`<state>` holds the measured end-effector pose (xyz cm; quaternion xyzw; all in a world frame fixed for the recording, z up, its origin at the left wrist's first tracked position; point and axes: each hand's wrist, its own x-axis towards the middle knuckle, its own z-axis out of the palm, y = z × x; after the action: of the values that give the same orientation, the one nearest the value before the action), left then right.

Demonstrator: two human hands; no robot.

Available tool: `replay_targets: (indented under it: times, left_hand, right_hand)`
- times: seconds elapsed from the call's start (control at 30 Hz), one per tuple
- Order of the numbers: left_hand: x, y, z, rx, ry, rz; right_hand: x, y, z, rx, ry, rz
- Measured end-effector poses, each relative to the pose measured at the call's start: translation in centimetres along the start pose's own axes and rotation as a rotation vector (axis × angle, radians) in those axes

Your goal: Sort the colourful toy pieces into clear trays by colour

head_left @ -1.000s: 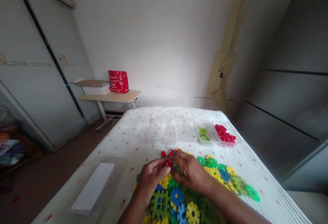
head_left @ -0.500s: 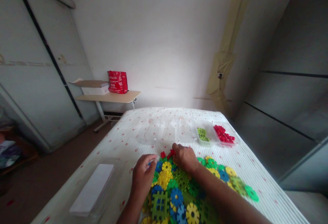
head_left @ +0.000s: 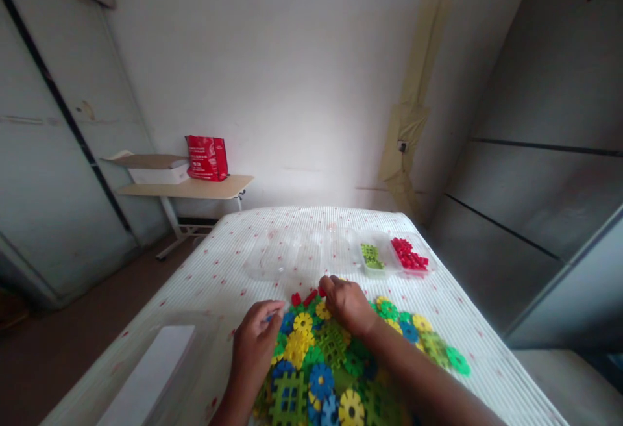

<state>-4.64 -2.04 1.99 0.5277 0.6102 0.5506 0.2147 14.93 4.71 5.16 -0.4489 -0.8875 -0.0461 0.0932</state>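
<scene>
My right hand (head_left: pixel 346 304) is over the far edge of a heap of plastic building pieces, its fingers pinched on a small red block (head_left: pixel 322 291). Two more red pieces lie just left of it, a short one (head_left: pixel 296 299) and a longer one (head_left: pixel 310 297). At the heap's left side is my left hand (head_left: pixel 256 335), thumb and fingers apart, with no piece visible in its grasp. The heap mixes yellow flower discs (head_left: pixel 351 406), blue discs (head_left: pixel 321 380), green discs and olive-green lattice squares (head_left: pixel 288 399). My right forearm hides part of it.
Clear plastic trays stand across the far table; one compartment holds light green pieces (head_left: pixel 371 256), another red blocks (head_left: pixel 409 256). A white flat box (head_left: pixel 148 374) lies at the left. Behind, a side table (head_left: pixel 228 187) carries a red bag (head_left: pixel 207 158) and a carton (head_left: pixel 158 171).
The whole view has shifted left as the head turned slightly right. My right hand has moved a little off the longer red piece, which now shows more fully. The left hand stays beside the heap.
</scene>
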Motion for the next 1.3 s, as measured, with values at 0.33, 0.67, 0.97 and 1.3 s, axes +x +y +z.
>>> replay_targets:
  times: [0.33,0.67,0.97,1.3]
  left_hand:
    - [-0.1,0.7,0.1,-0.054,-0.005,-0.036]
    - [0.1,-0.2,0.0,-0.012,0.006,-0.029]
    - [0.2,0.0,-0.6,0.019,0.071,-0.075]
    - [0.9,-1.4,-1.7,-0.019,0.172,-0.187]
  right_hand:
    - [-2.9,12.5,-5.9,0.017,0.356,0.610]
    - [-3.1,14.2,-7.2,0.048,0.331,0.558]
    - [0.4,4.6,-2.7,0.243,0.147,0.092]
    - [3.0,-1.8,1.0,0.005,-0.189,-0.174]
